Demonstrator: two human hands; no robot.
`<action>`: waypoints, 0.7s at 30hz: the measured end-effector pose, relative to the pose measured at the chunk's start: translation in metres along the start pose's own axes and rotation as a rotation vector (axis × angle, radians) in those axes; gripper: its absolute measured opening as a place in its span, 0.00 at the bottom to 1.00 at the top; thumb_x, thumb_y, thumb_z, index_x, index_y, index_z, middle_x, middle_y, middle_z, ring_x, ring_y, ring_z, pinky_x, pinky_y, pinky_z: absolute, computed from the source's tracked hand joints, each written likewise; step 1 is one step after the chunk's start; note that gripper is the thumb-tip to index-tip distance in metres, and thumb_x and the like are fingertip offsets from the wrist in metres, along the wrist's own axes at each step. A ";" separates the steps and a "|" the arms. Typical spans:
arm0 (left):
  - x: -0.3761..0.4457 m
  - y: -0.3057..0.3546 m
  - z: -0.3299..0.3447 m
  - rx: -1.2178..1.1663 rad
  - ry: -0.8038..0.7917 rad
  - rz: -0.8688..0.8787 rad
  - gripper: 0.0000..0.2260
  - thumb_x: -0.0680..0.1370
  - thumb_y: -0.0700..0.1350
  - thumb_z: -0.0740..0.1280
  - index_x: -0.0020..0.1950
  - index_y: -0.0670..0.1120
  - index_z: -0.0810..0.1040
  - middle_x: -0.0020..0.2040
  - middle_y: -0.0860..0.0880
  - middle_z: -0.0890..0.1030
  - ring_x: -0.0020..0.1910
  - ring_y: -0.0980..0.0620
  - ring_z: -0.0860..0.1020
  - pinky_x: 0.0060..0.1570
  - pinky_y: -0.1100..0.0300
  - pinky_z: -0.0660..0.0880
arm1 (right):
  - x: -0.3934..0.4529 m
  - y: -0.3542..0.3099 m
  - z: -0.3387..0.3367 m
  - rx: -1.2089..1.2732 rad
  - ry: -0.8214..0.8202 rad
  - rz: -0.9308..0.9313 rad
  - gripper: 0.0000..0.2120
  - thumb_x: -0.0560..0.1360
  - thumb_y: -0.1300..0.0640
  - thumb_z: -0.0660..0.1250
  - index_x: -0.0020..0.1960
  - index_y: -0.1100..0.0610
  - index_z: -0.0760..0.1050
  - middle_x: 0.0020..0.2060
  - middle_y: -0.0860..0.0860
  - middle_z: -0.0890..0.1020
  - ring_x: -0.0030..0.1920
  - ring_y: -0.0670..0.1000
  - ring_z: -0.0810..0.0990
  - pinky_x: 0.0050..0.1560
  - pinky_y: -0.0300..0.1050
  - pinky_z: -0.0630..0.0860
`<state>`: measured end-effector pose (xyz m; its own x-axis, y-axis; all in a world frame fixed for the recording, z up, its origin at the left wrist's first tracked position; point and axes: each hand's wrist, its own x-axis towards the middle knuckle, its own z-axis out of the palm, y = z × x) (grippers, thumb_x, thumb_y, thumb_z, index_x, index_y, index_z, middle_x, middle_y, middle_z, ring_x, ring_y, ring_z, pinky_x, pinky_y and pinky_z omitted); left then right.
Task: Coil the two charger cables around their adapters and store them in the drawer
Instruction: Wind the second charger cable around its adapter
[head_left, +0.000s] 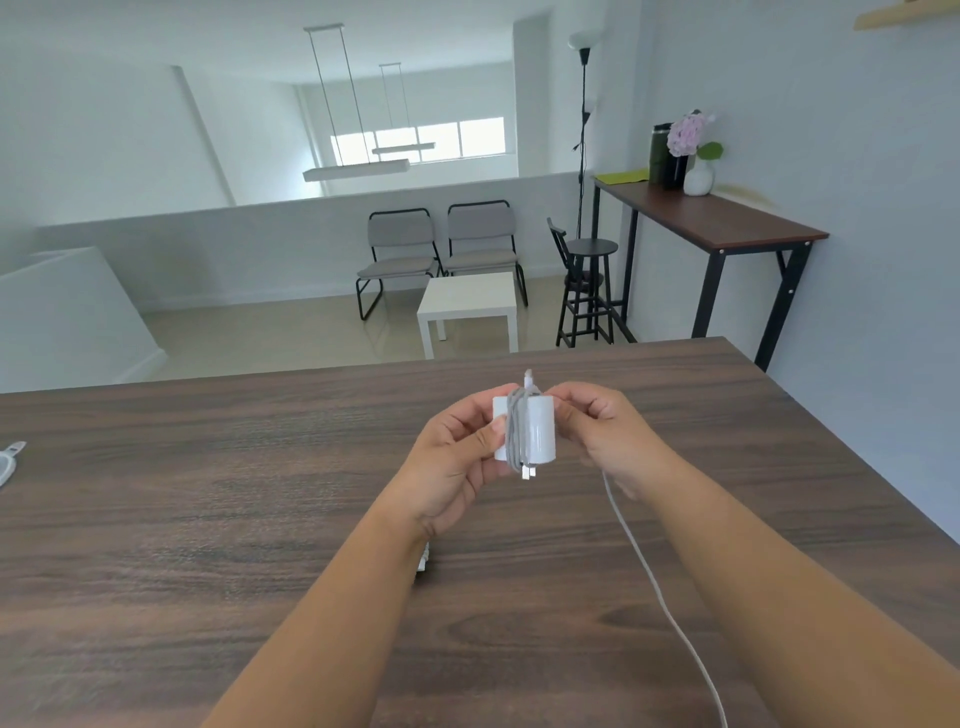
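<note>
Closest to the camera are the two bare forearms coming up from the bottom edge, with a loose white cable (655, 582) trailing across the wooden table (208, 519) between them and running off the bottom. That cable goes up under the right hand (602, 441). Both hands are raised just above the table, holding a white adapter (537, 431) between them. A grey cable (515, 431) is already looped around the middle of it several times, one plug tip poking out on top and another hanging just below. The left hand (457, 452) grips the adapter's left side, thumb on the front next to the wraps. The right hand's fingers are curled in, pinching the adapter's right edge.

Something small and white peeks out from under the left wrist, can't tell what. A white object (8, 462) sits at the table's far left edge, cut off. Behind the table: two grey chairs (441, 249), a small white side table (467, 301), a black stool (587, 280), and a tall desk (727, 223) with a flower vase (698, 176).
</note>
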<state>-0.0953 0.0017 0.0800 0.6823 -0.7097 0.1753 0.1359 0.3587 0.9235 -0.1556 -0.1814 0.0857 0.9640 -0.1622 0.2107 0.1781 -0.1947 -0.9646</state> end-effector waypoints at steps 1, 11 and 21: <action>0.002 0.000 0.001 -0.027 0.028 0.009 0.17 0.75 0.42 0.70 0.64 0.41 0.76 0.59 0.44 0.81 0.51 0.49 0.82 0.46 0.55 0.81 | -0.001 0.002 0.005 0.022 0.031 0.008 0.08 0.79 0.56 0.65 0.50 0.56 0.83 0.49 0.63 0.83 0.51 0.62 0.81 0.62 0.63 0.74; 0.015 -0.017 0.015 -0.259 0.345 0.089 0.22 0.73 0.41 0.67 0.66 0.38 0.73 0.57 0.40 0.80 0.51 0.47 0.82 0.46 0.57 0.81 | -0.008 0.015 0.026 -0.378 0.166 -0.032 0.14 0.80 0.58 0.61 0.55 0.42 0.82 0.24 0.43 0.74 0.24 0.43 0.67 0.28 0.35 0.65; 0.031 -0.022 0.006 -0.132 0.652 0.157 0.15 0.77 0.39 0.69 0.63 0.41 0.76 0.49 0.46 0.84 0.49 0.50 0.82 0.45 0.61 0.80 | -0.031 0.023 0.045 -0.604 -0.082 -0.032 0.13 0.80 0.55 0.60 0.60 0.56 0.80 0.54 0.53 0.84 0.56 0.51 0.81 0.60 0.44 0.74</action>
<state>-0.0812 -0.0322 0.0674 0.9888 -0.1474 0.0244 0.0578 0.5280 0.8473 -0.1730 -0.1377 0.0497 0.9763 -0.0768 0.2024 0.0872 -0.7163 -0.6924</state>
